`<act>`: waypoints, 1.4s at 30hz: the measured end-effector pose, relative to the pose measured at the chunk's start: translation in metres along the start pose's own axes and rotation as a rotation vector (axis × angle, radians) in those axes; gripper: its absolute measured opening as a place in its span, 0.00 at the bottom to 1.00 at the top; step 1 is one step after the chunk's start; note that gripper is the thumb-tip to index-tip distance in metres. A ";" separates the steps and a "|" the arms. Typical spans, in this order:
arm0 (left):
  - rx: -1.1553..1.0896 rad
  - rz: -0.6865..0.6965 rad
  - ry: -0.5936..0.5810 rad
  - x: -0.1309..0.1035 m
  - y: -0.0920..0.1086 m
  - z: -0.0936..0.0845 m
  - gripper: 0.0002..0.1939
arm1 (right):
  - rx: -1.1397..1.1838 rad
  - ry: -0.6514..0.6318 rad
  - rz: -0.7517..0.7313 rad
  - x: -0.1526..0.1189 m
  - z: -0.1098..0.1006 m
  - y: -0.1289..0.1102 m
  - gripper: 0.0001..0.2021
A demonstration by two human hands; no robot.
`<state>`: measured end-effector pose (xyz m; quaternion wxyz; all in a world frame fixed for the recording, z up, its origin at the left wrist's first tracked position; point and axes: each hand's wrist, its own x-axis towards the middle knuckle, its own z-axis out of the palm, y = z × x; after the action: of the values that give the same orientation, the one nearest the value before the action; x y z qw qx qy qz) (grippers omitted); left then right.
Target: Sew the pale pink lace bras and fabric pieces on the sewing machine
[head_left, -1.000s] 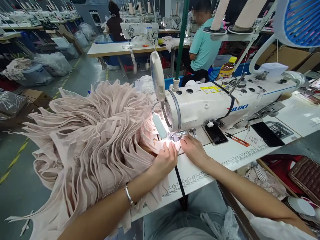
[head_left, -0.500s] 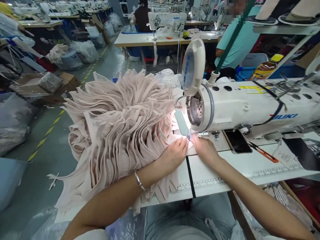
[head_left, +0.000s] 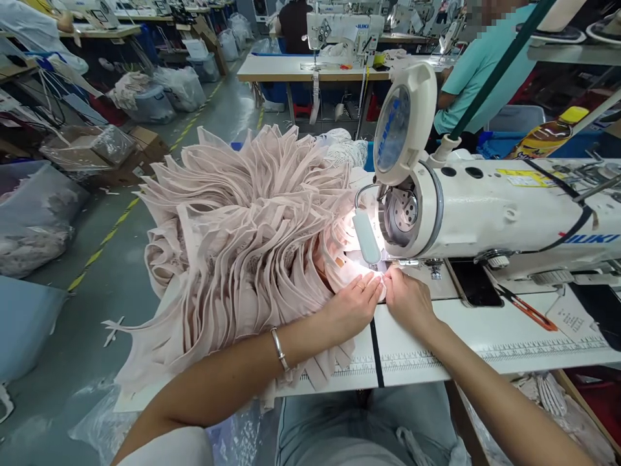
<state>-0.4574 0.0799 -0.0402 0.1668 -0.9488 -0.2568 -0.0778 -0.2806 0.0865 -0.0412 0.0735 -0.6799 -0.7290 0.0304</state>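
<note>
A white sewing machine stands at the right, its round end cover swung open beside the lit needle area. Just in front of the needle, my left hand presses a pale pink fabric piece with its fingers together. My right hand pinches the edge of the same fabric, close beside the left fingertips. A small grey-green guard plate hangs over the stitching spot and partly hides it. A large heap of pale pink sewn pieces spreads to the left, reaching my left forearm.
Right of my hands lie a phone and orange-handled thread snips. A ruler strip runs along the table's front edge. A drink bottle is behind the machine. A co-worker in a turquoise top sits beyond.
The camera view has turned slightly left, so the scene sits farther right. Both hands have drawn a little toward me from the needle, and more of the lit fabric shows.
</note>
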 end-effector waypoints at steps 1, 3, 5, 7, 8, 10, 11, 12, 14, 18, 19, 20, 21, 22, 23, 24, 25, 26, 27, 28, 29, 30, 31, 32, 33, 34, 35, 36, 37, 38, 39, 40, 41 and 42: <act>0.011 -0.005 0.002 0.001 0.000 0.001 0.23 | 0.009 -0.006 0.002 0.000 -0.001 0.000 0.09; 0.022 -0.025 0.014 0.003 0.001 0.003 0.22 | 0.051 -0.020 -0.002 -0.001 -0.002 0.004 0.10; 0.019 -0.035 0.035 0.006 0.002 0.006 0.21 | 0.157 -0.038 -0.071 -0.003 -0.003 0.013 0.10; 0.012 -0.042 0.057 0.008 0.003 0.008 0.20 | 0.279 -0.008 -0.232 -0.005 -0.002 0.025 0.10; 0.013 -0.047 0.072 0.008 0.004 0.009 0.20 | 0.316 0.039 -0.324 -0.007 0.000 0.031 0.12; 0.022 -0.055 0.100 0.009 0.004 0.008 0.20 | 0.320 0.176 -0.465 -0.010 0.005 0.041 0.16; 0.026 -0.062 0.112 0.009 0.003 0.008 0.20 | 0.298 0.243 -0.508 -0.011 0.008 0.044 0.17; 0.022 -0.066 0.124 0.008 0.003 0.007 0.20 | 0.270 0.294 -0.538 -0.011 0.010 0.045 0.18; -0.017 -0.079 0.134 0.008 0.003 0.005 0.20 | 0.206 0.342 -0.585 -0.012 0.012 0.044 0.19; -0.215 -0.137 0.117 0.010 0.000 0.001 0.16 | 0.089 0.329 -0.594 -0.009 0.009 0.033 0.18; -0.259 -0.156 0.106 0.012 -0.001 -0.001 0.16 | 0.064 0.321 -0.584 -0.008 0.008 0.030 0.18; -0.280 -0.183 0.093 0.013 -0.002 -0.003 0.15 | 0.035 0.318 -0.563 -0.007 0.007 0.027 0.17; -0.273 -0.219 0.071 0.014 -0.003 -0.005 0.15 | 0.000 0.317 -0.535 -0.006 0.007 0.024 0.17; -0.243 -0.250 0.040 0.015 -0.005 -0.008 0.14 | -0.041 0.316 -0.501 -0.005 0.006 0.021 0.16; -0.206 -0.270 -0.001 0.016 -0.007 -0.011 0.13 | -0.081 0.313 -0.468 -0.004 0.005 0.019 0.16; -0.175 -0.269 -0.045 0.016 -0.009 -0.014 0.13 | -0.118 0.303 -0.444 -0.003 0.005 0.017 0.17; -0.157 -0.246 -0.087 0.017 -0.011 -0.016 0.12 | -0.147 0.290 -0.436 -0.003 0.004 0.016 0.18; -0.152 -0.208 -0.118 0.017 -0.012 -0.017 0.12 | -0.166 0.277 -0.446 -0.002 0.004 0.016 0.19; -0.155 -0.167 -0.128 0.018 -0.013 -0.017 0.12 | -0.174 0.273 -0.468 -0.002 0.003 0.017 0.21; -0.161 -0.134 -0.116 0.019 -0.013 -0.016 0.12 | -0.171 0.278 -0.493 -0.002 0.003 0.019 0.21; -0.164 -0.109 -0.086 0.019 -0.012 -0.013 0.13 | -0.163 0.291 -0.516 -0.001 0.004 0.021 0.22; -0.164 -0.087 -0.049 0.020 -0.010 -0.010 0.13 | -0.148 0.305 -0.532 -0.001 0.005 0.024 0.22; -0.161 -0.066 -0.015 0.020 -0.008 -0.006 0.13 | -0.131 0.312 -0.540 0.000 0.006 0.028 0.22; -0.154 -0.045 0.010 0.021 -0.006 -0.002 0.14 | -0.113 0.308 -0.538 0.001 0.007 0.031 0.22; -0.140 -0.029 0.022 0.021 -0.003 0.002 0.16 | -0.097 0.293 -0.525 0.002 0.009 0.034 0.22; -0.120 -0.020 0.023 0.021 -0.001 0.006 0.17 | -0.084 0.272 -0.504 0.002 0.010 0.037 0.22; -0.095 -0.017 0.021 0.021 0.001 0.008 0.18 | -0.075 0.250 -0.479 0.003 0.012 0.039 0.23; -0.070 -0.019 0.017 0.021 0.003 0.009 0.19 | -0.067 0.232 -0.456 0.004 0.013 0.040 0.24; -0.050 -0.023 0.014 0.021 0.005 0.010 0.20 | -0.060 0.220 -0.439 0.004 0.015 0.041 0.24; -0.037 -0.025 0.010 0.022 0.006 0.009 0.21 | -0.050 0.212 -0.432 0.005 0.017 0.042 0.25; -0.028 -0.026 0.005 0.022 0.006 0.008 0.21 | -0.037 0.207 -0.433 0.005 0.018 0.043 0.25; -0.022 -0.027 -0.003 0.022 0.006 0.007 0.21 | -0.023 0.202 -0.438 0.006 0.020 0.043 0.26; -0.019 -0.027 -0.011 0.022 0.006 0.006 0.21 | -0.007 0.199 -0.443 0.006 0.021 0.044 0.27; -0.016 -0.026 -0.017 0.022 0.005 0.006 0.21 | 0.007 0.196 -0.447 0.007 0.022 0.045 0.27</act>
<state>-0.4356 0.0879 -0.0419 0.1558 -0.9473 -0.2698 -0.0737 -0.2399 0.0979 -0.0693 0.1509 -0.5013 -0.8505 -0.0502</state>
